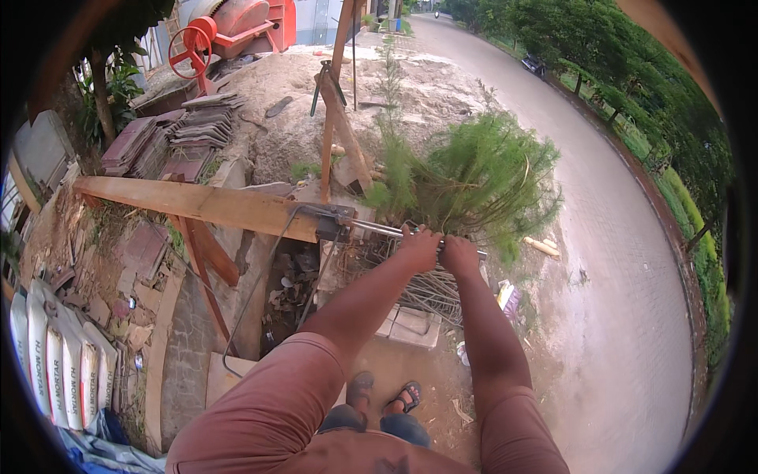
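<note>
A long wooden beam [205, 207] reaches in from the left at about waist height. At its right end sits a dark metal block [335, 223], which looks like a bending jig. From the block a pale metal bar [377, 228] runs right to my hands. My left hand [420, 248] is closed over the bar, fingers wrapped on top. Just beside it my right hand [459, 257] is closed round the bar near its right end. A thin bent steel rod [272, 265] hangs from the block. Whether the hands also hold a thin rod is hidden.
Below the bar lies a bundle of steel rods [430, 294] near a pale concrete block [407, 325]. A green feathery bush [489, 170] stands just beyond my hands. Wooden posts [330, 134], a red concrete mixer [237, 31], stacked tiles [185, 130] and white sacks [67, 363] surround the spot.
</note>
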The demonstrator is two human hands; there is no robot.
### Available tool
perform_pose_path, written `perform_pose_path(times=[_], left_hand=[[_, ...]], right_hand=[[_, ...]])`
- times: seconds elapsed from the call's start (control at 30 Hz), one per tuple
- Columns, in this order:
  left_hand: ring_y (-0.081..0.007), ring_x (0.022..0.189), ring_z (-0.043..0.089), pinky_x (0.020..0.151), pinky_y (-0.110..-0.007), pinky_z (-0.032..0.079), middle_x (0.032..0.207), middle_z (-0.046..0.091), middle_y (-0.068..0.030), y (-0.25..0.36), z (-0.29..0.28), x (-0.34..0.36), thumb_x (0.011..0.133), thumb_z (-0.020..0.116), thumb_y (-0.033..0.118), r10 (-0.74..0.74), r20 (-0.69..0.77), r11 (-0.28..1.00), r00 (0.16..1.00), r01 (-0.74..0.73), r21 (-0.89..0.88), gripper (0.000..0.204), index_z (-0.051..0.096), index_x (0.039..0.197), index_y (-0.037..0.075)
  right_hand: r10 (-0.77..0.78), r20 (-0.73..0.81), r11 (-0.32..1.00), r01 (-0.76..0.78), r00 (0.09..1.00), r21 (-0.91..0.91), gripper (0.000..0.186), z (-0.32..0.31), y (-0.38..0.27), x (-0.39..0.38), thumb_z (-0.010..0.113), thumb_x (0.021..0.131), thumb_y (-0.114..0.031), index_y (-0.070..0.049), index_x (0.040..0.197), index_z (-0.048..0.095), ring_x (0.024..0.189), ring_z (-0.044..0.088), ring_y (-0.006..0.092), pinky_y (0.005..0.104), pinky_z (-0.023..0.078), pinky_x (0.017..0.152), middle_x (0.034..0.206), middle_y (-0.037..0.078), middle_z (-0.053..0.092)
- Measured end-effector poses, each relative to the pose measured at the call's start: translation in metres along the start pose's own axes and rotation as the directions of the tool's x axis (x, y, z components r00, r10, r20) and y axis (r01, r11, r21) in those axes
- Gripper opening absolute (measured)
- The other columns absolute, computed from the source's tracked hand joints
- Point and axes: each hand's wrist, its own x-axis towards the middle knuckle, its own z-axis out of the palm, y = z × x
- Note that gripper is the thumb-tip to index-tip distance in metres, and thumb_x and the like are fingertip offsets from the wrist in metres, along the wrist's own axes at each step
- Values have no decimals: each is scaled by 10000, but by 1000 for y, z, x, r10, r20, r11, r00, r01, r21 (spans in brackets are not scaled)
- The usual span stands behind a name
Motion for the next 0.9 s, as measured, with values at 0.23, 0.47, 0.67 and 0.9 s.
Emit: perform_pose_path(times=[0.23,0.47,0.67,0.9], left_hand=[[-263,1142,546,1079,-477,270,1090,612,-115,7,48,-65,766,660,206,114,-187,992,976,-122,-31,316,604,1064,114],[-298,1204,494,1100,-496,288,1172,556,-113,-24,20,-88,761,644,185,204,-132,972,970,-217,-87,418,557,1159,93],[-367,1256,409,1029,-538,315,1257,487,-178,-124,12,-170,767,666,217,-386,-590,922,709,269,-280,509,504,1218,44],[-328,763,657,709,-413,489,753,649,-160,-253,77,-352,904,551,374,-822,-134,548,553,705,-451,396,645,932,-9]], right_hand=[[197,128,963,-216,972,162,214,-43,-73,-113,558,851,-238,-28,859,595,855,652,380,487,499,749,878,200,670],[124,181,949,-170,976,267,255,-50,-81,-108,564,867,-266,-11,882,556,832,635,415,501,487,744,846,224,652],[121,155,939,-164,980,301,332,-8,-40,-113,635,840,-345,-23,866,555,791,627,429,517,484,716,807,217,650],[73,229,860,-178,971,479,350,25,-19,-114,646,839,-375,-38,865,553,780,619,432,518,473,694,796,218,646]])
